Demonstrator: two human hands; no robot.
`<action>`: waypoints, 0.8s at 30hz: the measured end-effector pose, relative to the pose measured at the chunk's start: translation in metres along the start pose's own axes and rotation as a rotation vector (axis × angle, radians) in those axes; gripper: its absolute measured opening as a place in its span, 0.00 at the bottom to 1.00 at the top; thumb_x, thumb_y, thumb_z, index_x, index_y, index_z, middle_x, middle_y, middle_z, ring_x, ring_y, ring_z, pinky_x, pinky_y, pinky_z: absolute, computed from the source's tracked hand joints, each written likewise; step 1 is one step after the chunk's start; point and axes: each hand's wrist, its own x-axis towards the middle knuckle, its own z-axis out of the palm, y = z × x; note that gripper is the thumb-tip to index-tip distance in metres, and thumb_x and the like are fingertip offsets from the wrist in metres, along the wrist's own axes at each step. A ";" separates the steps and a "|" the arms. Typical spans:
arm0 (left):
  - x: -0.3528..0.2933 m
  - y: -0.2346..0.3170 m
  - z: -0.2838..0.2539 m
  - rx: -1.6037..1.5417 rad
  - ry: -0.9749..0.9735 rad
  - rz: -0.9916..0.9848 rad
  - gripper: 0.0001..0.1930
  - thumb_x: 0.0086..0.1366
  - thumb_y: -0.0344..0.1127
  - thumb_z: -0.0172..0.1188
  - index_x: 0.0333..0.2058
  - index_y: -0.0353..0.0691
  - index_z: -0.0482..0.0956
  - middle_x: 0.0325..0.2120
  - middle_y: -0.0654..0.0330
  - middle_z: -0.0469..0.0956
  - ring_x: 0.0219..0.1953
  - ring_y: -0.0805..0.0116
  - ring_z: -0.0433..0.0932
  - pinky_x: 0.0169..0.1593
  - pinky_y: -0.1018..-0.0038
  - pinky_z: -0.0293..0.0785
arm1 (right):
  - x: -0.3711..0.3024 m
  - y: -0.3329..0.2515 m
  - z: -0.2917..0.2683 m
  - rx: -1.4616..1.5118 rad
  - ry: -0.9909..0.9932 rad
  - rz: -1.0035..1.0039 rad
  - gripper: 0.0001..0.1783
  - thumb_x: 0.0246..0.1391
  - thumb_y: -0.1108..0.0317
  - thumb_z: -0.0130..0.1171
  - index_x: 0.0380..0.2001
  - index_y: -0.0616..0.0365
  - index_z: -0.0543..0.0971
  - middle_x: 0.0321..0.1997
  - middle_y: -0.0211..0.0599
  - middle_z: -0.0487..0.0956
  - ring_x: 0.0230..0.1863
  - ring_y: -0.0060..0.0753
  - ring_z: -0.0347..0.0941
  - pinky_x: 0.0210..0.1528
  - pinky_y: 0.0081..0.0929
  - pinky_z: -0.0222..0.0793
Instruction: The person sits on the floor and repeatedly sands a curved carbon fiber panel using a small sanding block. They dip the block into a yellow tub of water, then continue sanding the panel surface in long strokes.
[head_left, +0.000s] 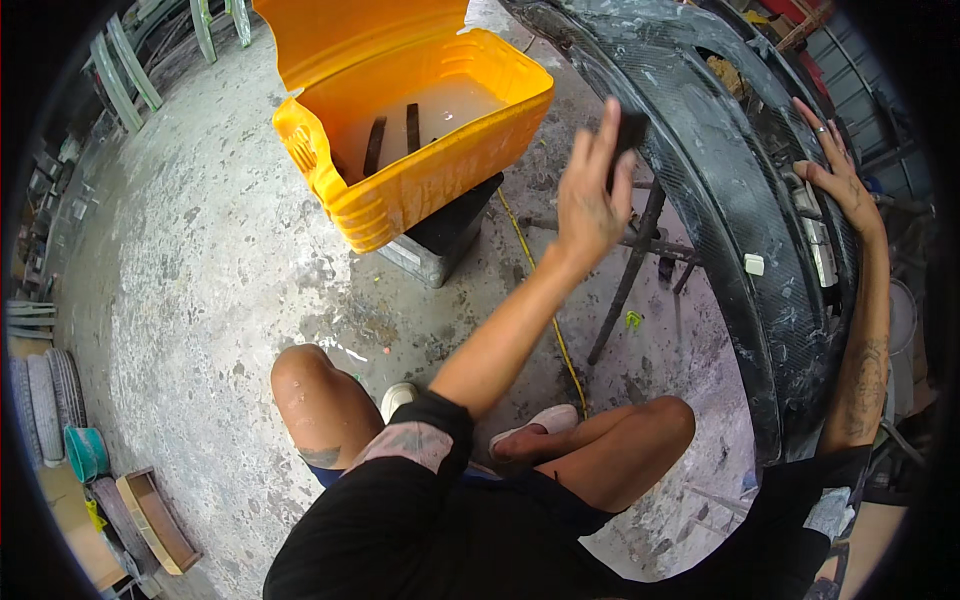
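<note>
My left hand (592, 205) is closed around a black block (630, 138), held at the near-left edge of a large black carbon-weave car body panel (735, 195). Whitish wet smears mark the panel. Whether the block touches the panel, I cannot tell. Spread fingers of my right hand (842, 180) rest on the panel's right side, beside an opening; a ring is on one finger. A small pale square piece (753, 264) sits on the panel's surface. Left of my left hand stands a yellow tub (440, 165) with cloudy water, two dark strips sticking up inside.
A dark box (440, 245) supports the tub. The panel rests on a metal stand (630, 275). A yellow cord (545, 300) runs along the stained concrete floor (200, 300). Tyres (65, 390), a teal bucket (86, 452) and a wooden tray (155, 520) lie at far left.
</note>
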 end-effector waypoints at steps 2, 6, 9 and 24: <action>0.053 -0.033 -0.006 0.094 0.145 0.130 0.34 0.69 0.26 0.57 0.73 0.38 0.59 0.42 0.40 0.74 0.43 0.42 0.75 0.50 0.60 0.74 | 0.005 -0.007 0.005 -0.011 -0.016 -0.014 0.52 0.48 0.27 0.54 0.76 0.28 0.60 0.76 0.43 0.66 0.82 0.62 0.37 0.80 0.61 0.26; 0.081 -0.062 -0.013 0.062 0.272 0.132 0.34 0.69 0.27 0.57 0.72 0.36 0.59 0.41 0.41 0.74 0.45 0.44 0.75 0.53 0.59 0.71 | 0.015 -0.009 0.012 -0.009 0.040 0.009 0.54 0.44 0.25 0.54 0.76 0.28 0.61 0.79 0.42 0.60 0.83 0.61 0.35 0.79 0.65 0.27; 0.014 -0.020 0.005 -0.008 0.111 0.077 0.33 0.69 0.28 0.59 0.72 0.37 0.61 0.40 0.46 0.74 0.41 0.50 0.75 0.51 0.63 0.73 | 0.001 0.008 0.009 -0.101 0.031 0.021 0.55 0.44 0.24 0.53 0.76 0.28 0.61 0.80 0.42 0.59 0.83 0.61 0.34 0.79 0.65 0.29; 0.076 -0.047 -0.007 0.070 0.104 0.164 0.33 0.67 0.25 0.61 0.70 0.37 0.65 0.40 0.41 0.76 0.41 0.44 0.78 0.50 0.62 0.74 | 0.003 0.016 0.002 -0.169 0.018 -0.010 0.59 0.45 0.18 0.49 0.76 0.37 0.60 0.81 0.41 0.56 0.83 0.55 0.36 0.80 0.61 0.30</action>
